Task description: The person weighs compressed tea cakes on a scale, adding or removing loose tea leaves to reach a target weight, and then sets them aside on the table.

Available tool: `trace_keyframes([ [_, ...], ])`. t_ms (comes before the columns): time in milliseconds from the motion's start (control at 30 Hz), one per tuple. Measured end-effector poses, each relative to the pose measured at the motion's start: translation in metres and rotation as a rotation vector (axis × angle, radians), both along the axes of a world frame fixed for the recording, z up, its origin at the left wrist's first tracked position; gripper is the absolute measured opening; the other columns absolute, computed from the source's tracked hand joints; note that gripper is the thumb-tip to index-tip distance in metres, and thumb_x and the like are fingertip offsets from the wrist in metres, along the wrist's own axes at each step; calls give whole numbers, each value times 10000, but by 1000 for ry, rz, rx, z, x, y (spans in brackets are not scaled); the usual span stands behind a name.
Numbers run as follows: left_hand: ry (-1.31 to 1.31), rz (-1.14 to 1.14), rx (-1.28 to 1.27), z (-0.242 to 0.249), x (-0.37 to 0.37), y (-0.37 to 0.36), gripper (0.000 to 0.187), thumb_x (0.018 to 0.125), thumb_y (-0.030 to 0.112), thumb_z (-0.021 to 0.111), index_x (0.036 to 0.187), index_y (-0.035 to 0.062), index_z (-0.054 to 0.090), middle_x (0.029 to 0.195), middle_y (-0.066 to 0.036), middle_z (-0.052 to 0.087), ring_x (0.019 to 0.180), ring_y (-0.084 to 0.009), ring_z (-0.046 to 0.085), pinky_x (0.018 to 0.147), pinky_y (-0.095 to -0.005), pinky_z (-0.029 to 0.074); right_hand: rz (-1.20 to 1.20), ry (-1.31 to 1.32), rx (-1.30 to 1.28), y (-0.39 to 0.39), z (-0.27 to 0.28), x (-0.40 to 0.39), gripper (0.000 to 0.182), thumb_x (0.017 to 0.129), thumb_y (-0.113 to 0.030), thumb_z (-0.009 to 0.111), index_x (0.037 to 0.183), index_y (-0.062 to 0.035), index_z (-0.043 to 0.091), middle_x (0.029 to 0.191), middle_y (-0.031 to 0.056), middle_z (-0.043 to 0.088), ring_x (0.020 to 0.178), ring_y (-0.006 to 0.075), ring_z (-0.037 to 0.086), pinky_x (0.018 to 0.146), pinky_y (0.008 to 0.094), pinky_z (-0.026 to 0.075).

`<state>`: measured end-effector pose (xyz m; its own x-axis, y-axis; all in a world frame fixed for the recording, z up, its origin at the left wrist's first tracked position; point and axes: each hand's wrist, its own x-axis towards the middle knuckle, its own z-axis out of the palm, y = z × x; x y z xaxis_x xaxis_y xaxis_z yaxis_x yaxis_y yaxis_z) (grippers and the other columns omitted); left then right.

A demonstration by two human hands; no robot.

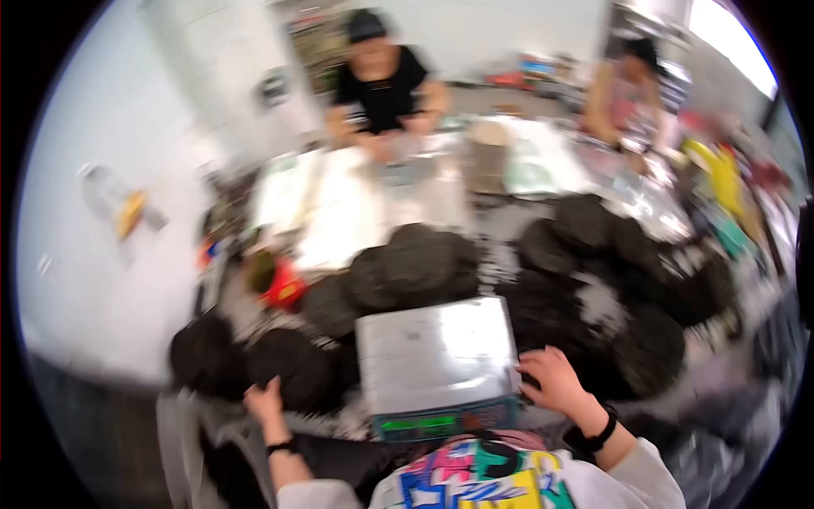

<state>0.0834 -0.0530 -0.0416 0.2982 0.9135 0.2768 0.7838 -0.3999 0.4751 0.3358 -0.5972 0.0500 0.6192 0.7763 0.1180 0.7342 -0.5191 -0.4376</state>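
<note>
Smooth metal scale among rough dark discs

The scale, with its flat, squarish metal pan, stood on the near side of the bench, its sheen throwing back pale light and a green display glowing on the near edge. The right hand was at the pan's right side, its grip slack, fingers loosely bent and spread, the tips at the rim and clasping nothing. The left hand was at the near edge of a thick, round disc, its grip half curled; blur hid whether it had hold of that edge. More coarse, near-black discs lay piled behind the scale and heaped to its right, rounded in outline and matt. Beyond them lay flat white sheets, with a bright red packet near their left corner and shiny, crinkled clear plastic at the far right. Across the bench, a person in a black top had both hands low over the sheets, and a second person was beside the plastic, badly blurred
</note>
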Motion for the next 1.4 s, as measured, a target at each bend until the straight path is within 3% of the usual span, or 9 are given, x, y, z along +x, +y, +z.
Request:
trace_keyframes([
  [133, 108, -44, 174, -28, -8, 19, 531, 695, 361, 761, 844, -126, 609, 843, -284, 625, 788, -429, 606, 695, -464, 489, -889, -351, 249, -154, 20, 20, 303, 691, -94, 666, 977, -32, 588, 1037, 139, 595, 1000, 341, 532, 872, 430, 406],
  [233, 203, 39, -23, -59, -17, 66, 600, 729, 406, 736, 879, -158, 595, 870, -290, 612, 846, -416, 594, 741, -456, 478, -1582, -232, -3, -274, -27, 23, 883, 690, -396, 760, 1319, 52, 332, 1299, 270, 409, 1202, 408, 403, 993, 439, 356],
  [367, 65, 58, -221, -64, -13, 88, 663, 726, 383, 747, 1100, -121, 534, 1023, -253, 595, 917, -364, 590, 778, -418, 487, -1594, -6, 36, -307, -59, 4, 863, 686, -429, 751, 1307, 40, 378, 1319, 237, 405, 1214, 388, 395, 988, 448, 357],
  [600, -258, -15, -287, -49, -13, 76, 704, 741, 343, 739, 1238, -71, 460, 1161, -200, 535, 1025, -313, 544, 860, -404, 474, -1361, -267, -105, -288, -32, 7, 380, 670, -167, 783, 933, -33, 543, 960, 63, 544, 992, 236, 515, 850, 387, 422],
  [700, -634, -82, -706, 21, -8, 9, 678, 760, 354, 714, 1246, -50, 470, 1178, -188, 529, 1036, -314, 536, 893, -409, 458, -1091, 378, 1086, -283, -24, 20, 335, 700, -65, 743, 949, -37, 521, 866, 19, 536, 893, 159, 537, 798, 294, 436],
  [833, -1149, -123, -1186, 14, -5, 1, 486, 833, 304, 628, 1202, 1, 537, 1224, -141, 545, 1061, -302, 552, 903, -441, 459, -942, 75, 938, -194, 15, 20, 266, 706, 69, 645, 928, -45, 553, 887, 23, 573, 862, 154, 565, 784, 258, 442],
  [1000, -870, -381, -1275, 23, 84, -160, 404, 803, 204, 642, 1155, 44, 526, 1139, -104, 567, 1024, -258, 550, 870, -406, 466, -180, -718, 455, -94, 38, 9, 169, 560, -80, 655, 723, -112, 623, 875, 24, 617, 844, 217, 592, 741, 382, 465],
  [1167, -618, -618, -937, -27, 143, -250, 686, 812, 189, 673, 1340, -65, 316, 1285, -173, 450, 1166, -230, 438, 997, -326, 347, 70, -546, 692, -16, 28, -2, 156, 581, -80, 651, 731, -119, 630, 880, 23, 619, 866, 227, 593, 729, 381, 470],
  [1400, -658, -441, -762, -10, 112, -219, 483, 977, 396, 347, 1319, 60, 402, 1220, -103, 509, 1115, -195, 489, 874, -348, 399, 283, -47, 423, 32, -33, -42, 280, 653, -36, 625, 929, -83, 610, 1012, 83, 588, 984, 283, 552, 846, 403, 447],
])
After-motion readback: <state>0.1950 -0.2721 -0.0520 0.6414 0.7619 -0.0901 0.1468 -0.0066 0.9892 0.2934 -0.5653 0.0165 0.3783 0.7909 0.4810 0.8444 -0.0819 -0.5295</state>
